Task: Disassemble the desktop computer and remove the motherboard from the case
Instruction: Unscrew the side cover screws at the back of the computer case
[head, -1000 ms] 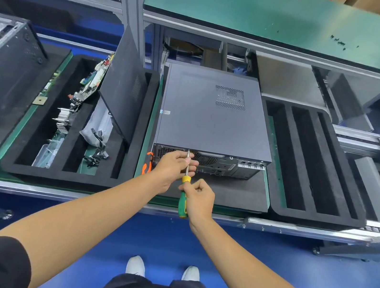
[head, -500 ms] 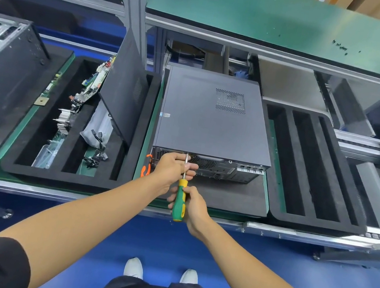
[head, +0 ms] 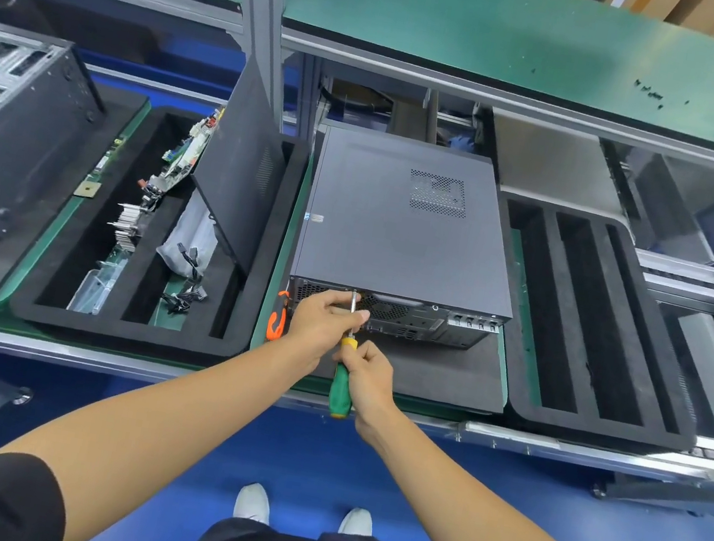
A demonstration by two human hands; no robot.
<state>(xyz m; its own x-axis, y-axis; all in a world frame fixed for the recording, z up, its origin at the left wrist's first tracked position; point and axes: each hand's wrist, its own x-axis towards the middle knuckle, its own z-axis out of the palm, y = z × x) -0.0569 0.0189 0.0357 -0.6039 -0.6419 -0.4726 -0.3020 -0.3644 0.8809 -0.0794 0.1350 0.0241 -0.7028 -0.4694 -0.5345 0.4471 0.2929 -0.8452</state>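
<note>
A grey desktop computer case (head: 405, 226) lies flat on a black foam pad (head: 442, 369), its rear panel facing me and its side cover closed. My right hand (head: 367, 378) grips the green and yellow handle of a screwdriver (head: 341, 388). The tip meets the top edge of the rear panel. My left hand (head: 323, 319) pinches the metal shaft just below the tip and hides part of the rear grille. The motherboard is hidden inside the case.
An orange-handled tool (head: 277, 316) lies left of the case. The left foam tray (head: 124, 325) holds a circuit board, a heatsink, cables and a leaning black side panel (head: 237, 184). An opened case (head: 3, 145) sits far left. An empty slotted foam tray (head: 594, 423) lies right.
My right hand has shifted its hold on the screwdriver handle, turning it. The left hand stays on the shaft and the tip stays at the same spot on the rear panel.
</note>
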